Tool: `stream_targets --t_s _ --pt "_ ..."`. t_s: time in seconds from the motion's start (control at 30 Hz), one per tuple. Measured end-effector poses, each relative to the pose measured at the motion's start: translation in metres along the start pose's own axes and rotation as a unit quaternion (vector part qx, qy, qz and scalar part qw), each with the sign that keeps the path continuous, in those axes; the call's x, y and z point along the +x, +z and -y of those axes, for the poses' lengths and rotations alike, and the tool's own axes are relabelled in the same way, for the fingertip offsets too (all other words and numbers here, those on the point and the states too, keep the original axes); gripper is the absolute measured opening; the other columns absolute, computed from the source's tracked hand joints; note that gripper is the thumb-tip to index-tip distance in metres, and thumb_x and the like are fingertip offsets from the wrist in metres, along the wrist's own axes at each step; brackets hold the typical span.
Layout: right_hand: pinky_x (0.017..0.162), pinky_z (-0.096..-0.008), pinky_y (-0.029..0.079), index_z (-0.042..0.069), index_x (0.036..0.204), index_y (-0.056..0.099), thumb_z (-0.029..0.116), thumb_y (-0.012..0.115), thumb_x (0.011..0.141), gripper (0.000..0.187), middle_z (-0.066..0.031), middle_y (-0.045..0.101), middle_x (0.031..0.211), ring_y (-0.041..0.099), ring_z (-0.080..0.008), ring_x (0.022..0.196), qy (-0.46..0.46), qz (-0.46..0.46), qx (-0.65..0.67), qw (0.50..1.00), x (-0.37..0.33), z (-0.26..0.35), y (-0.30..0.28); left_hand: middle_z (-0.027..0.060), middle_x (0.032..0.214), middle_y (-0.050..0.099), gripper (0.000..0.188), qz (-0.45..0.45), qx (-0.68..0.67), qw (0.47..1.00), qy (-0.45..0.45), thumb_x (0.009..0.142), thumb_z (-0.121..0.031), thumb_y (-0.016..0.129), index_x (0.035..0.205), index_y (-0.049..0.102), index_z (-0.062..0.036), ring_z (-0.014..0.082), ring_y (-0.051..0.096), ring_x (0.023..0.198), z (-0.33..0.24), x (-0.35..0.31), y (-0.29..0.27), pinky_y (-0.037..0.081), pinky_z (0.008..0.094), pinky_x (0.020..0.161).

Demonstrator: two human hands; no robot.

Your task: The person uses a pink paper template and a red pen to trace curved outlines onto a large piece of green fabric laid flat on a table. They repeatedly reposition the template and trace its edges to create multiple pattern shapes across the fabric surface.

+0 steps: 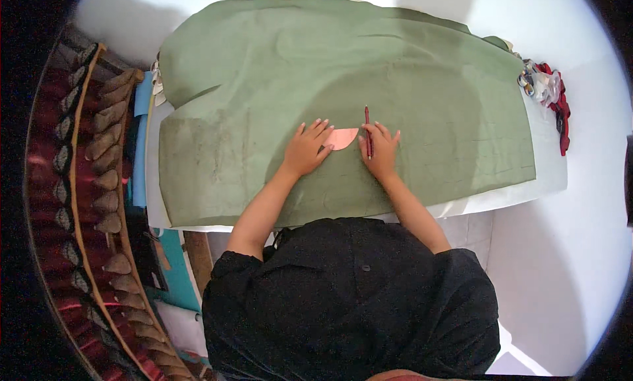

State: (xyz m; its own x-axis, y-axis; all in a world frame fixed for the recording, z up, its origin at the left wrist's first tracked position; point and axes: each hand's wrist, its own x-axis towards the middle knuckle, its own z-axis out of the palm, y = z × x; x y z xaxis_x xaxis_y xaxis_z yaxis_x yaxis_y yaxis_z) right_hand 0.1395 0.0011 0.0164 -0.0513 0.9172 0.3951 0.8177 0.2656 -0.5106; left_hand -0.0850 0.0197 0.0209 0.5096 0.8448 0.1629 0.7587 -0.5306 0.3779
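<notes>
A flat pink half-round piece (343,138), paper or card by its look, lies on the green cloth (237,143) with its straight edge away from me. My left hand (307,148) rests flat on the cloth, fingers stretched out and tips over the left end of the pink piece. Just right of the piece, my right hand (381,153) has a dark red pen (367,120) between thumb and fingers. The pen points away from me, almost upright in the view. Its exact contact with the fingers is hard to make out.
The green cloth covers a white-topped table (550,157). A bundle of coloured cloth strips (550,91) hangs at the far right corner. On the left stands a dark red drape with scalloped trim (112,157). A white wall (547,262) rises at the right.
</notes>
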Motion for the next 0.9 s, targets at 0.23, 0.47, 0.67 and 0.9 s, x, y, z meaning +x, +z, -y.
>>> stream_targets --t_s 0.23,0.47,0.67,0.9 --pt "0.102 -0.0704 0.014 0.017 0.115 0.057 0.021 0.066 0.081 0.036 -0.0016 0.064 0.107 0.049 -0.0282 0.120 -0.018 0.040 0.006 0.999 0.0001 -0.0017 -0.0031 0.0104 0.139 0.047 0.049 -0.037 -0.005 0.999 0.007 0.089 -0.036 0.054 0.131 0.051 -0.0099 0.0271 0.041 0.131 0.0000 0.0014 0.0026 0.028 0.0512 0.108" --pt "0.102 -0.0706 0.014 0.019 0.113 0.058 0.026 0.068 0.080 0.035 -0.0005 0.063 0.110 0.049 -0.0277 0.120 -0.032 0.050 -0.013 0.998 -0.0001 -0.0040 -0.0014 0.0099 0.137 0.049 0.048 -0.048 -0.001 0.999 0.007 0.087 -0.034 0.056 0.128 0.054 -0.0098 0.0262 0.043 0.129 -0.0003 0.0013 0.0024 0.031 0.0501 0.107" --pt "0.102 -0.0705 0.014 0.020 0.113 0.059 0.028 0.069 0.079 0.036 -0.0008 0.063 0.111 0.049 -0.0279 0.120 -0.010 0.030 -0.017 0.999 -0.0006 -0.0030 0.0014 0.0105 0.141 0.045 0.050 -0.021 -0.016 1.000 -0.004 0.089 -0.036 0.054 0.132 0.051 -0.0104 0.0272 0.039 0.133 0.0010 0.0005 0.0022 0.026 0.0511 0.109" --pt "0.103 -0.0703 0.014 0.019 0.113 0.059 0.028 0.069 0.079 0.037 -0.0026 0.065 0.105 0.049 -0.0282 0.120 -0.004 0.044 -0.017 0.999 -0.0004 -0.0050 0.0019 0.0102 0.141 0.044 0.050 -0.017 -0.011 1.000 -0.002 0.089 -0.036 0.054 0.132 0.050 -0.0110 0.0274 0.038 0.133 0.0020 0.0002 0.0025 0.025 0.0513 0.110"
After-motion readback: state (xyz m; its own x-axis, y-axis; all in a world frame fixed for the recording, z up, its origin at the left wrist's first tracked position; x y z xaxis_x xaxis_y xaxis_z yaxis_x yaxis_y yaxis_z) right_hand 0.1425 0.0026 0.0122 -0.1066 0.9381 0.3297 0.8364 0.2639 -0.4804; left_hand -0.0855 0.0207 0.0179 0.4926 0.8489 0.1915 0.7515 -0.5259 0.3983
